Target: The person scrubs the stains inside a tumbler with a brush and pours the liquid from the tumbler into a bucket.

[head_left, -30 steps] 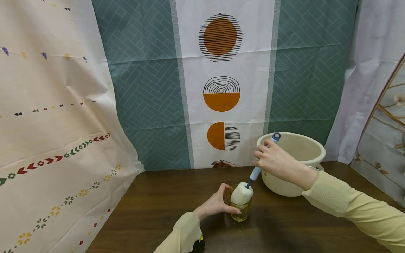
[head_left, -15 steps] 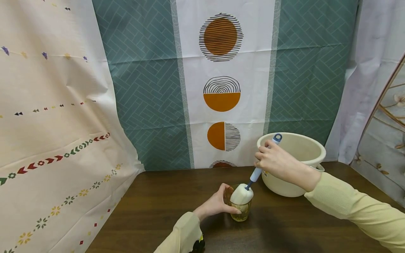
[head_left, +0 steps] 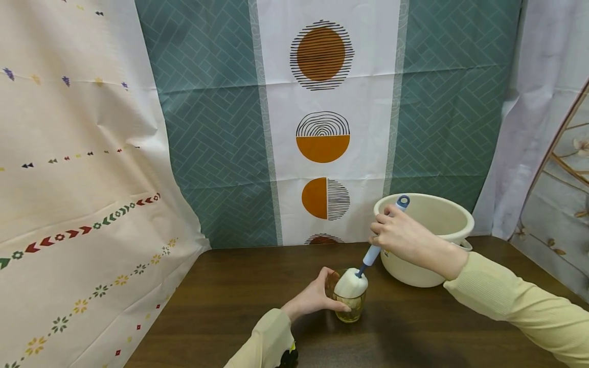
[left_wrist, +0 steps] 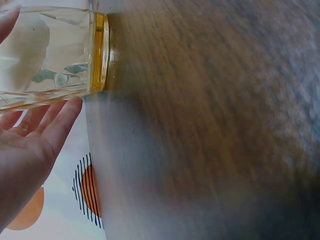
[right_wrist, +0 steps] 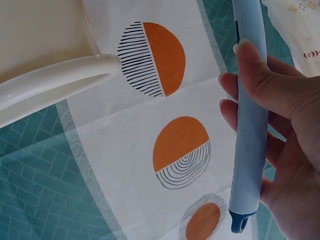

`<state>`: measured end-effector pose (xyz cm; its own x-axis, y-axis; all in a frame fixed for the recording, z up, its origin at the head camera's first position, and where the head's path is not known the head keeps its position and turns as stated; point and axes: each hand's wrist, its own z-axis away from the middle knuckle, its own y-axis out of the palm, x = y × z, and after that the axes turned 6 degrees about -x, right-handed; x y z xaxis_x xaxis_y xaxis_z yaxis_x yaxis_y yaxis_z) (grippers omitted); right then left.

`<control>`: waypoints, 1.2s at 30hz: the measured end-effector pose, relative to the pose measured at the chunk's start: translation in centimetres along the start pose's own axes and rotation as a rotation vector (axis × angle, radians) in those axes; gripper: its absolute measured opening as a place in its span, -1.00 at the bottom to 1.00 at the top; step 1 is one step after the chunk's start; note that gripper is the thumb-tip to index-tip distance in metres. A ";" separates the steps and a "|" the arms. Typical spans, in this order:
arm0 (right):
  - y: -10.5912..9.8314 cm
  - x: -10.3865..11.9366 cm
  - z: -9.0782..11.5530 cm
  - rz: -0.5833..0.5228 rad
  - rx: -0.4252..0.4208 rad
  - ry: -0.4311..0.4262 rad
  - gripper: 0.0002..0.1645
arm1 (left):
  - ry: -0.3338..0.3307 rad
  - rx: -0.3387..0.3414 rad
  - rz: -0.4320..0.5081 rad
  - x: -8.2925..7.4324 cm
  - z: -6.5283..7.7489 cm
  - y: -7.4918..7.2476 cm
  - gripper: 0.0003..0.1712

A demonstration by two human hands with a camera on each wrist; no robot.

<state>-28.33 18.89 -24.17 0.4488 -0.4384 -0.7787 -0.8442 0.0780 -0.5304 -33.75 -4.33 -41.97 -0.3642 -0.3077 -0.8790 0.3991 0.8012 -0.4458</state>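
My left hand (head_left: pixel 317 295) curves its thumb and fingers round an amber glass (head_left: pixel 348 309) that stands on the table. In the left wrist view the glass (left_wrist: pixel 65 60) shows its thick yellow base, with a pale sponge shape inside. A bottle brush's white sponge head (head_left: pixel 352 284) sits tilted in the mouth of the glass, its lower part inside. Higher up and to the right, my right hand (head_left: pixel 398 236) grips the brush's light blue handle (head_left: pixel 371 254). Thumb and fingers wrap that handle (right_wrist: pixel 250 135) in the right wrist view, its dark blue hanging loop at the end.
A cream bucket (head_left: pixel 416 271) stands at the back right, just behind my right hand, its rim (right_wrist: pixel 55 75) close by in the right wrist view. The brown wooden table (head_left: pixel 257 271) runs back to a patterned cloth (head_left: pixel 216 153). Another cloth (head_left: pixel 92 214) hangs at left.
The brush has sunk slightly deeper into the glass, and my right hand has shifted a little down and to the right with it. My left hand and the glass stay put.
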 end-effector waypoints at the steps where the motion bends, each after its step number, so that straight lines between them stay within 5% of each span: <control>1: 0.0 0.0 0.0 0.002 -0.002 -0.004 -0.72 | -0.001 0.000 0.000 0.0 0.0 0.0 -0.22; 36: 0.6 -0.3 0.1 -0.039 -0.076 0.017 -0.72 | -0.011 -0.013 -0.008 -0.1 0.0 0.0 -0.22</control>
<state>-28.93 19.10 -24.31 0.4772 -0.4546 -0.7520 -0.8464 -0.0075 -0.5326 -33.71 -4.32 -41.91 -0.3579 -0.3193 -0.8775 0.3854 0.8054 -0.4503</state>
